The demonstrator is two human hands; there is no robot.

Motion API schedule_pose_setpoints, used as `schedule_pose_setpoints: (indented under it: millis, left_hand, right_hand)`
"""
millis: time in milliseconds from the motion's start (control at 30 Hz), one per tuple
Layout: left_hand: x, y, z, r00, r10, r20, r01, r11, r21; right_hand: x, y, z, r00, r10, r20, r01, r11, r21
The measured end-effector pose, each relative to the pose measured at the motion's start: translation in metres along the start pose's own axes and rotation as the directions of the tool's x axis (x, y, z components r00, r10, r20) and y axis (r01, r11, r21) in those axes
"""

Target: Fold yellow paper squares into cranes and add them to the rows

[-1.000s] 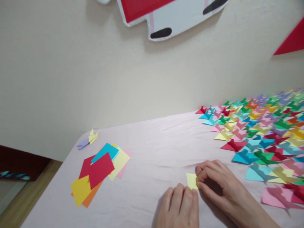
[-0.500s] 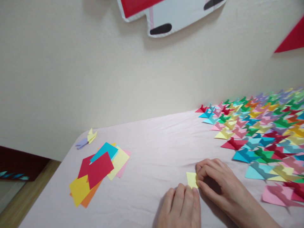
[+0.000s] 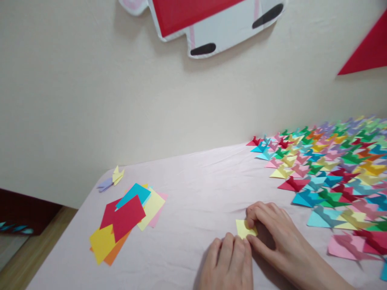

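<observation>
A small pale yellow paper (image 3: 243,228) lies flat on the pink tablecloth (image 3: 196,189) near the front edge. My right hand (image 3: 272,231) curls over its right side, fingertips and thumb pinched on the paper. My left hand (image 3: 229,264) lies knuckles up just below it, fingertips pressing the paper's lower edge. Most of the paper is hidden under my fingers.
A loose stack of coloured paper squares (image 3: 127,219) lies at the left. Two small folded pieces (image 3: 112,179) sit near the table's far left corner. Several rows of folded paper cranes (image 3: 329,169) cover the right side. A cream wall with red and white decoration (image 3: 208,24) rises behind.
My hands stay on the yellow paper, and slightly more of it shows beside my right fingers. The view has shifted a little.
</observation>
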State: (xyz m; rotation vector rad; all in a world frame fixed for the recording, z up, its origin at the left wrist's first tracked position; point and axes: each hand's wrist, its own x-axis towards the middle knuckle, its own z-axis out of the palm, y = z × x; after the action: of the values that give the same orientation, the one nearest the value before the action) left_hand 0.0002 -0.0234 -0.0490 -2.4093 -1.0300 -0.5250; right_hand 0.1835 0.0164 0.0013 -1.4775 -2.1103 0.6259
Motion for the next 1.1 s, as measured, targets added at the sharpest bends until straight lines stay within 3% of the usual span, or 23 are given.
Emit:
schedule_pose_setpoints:
  millis: [333,567,833,1100]
  left_hand:
    - [-0.007,0.009,0.006,0.991,-0.086,-0.104,0.089,0.996,0.019]
    - [-0.005,0.001,0.0,0.997,-0.034,-0.067,0.035,0.999,0.014]
    - [0.009,-0.01,-0.003,0.985,-0.048,-0.164,0.036,0.996,-0.076]
    - [0.002,-0.009,0.001,0.994,0.0,-0.112,-0.005,0.999,-0.047]
  right_hand:
    - [-0.001,0.0,0.0,1.0,0.02,0.007,-0.02,1.0,0.018]
    - [0.0,0.002,-0.001,0.999,0.03,-0.024,-0.028,0.995,0.1]
    - [-0.001,0.007,-0.005,0.999,0.042,0.003,-0.042,0.985,0.166]
    - [-0.003,-0.003,0.003,0.994,0.103,-0.033,-0.101,0.994,0.043]
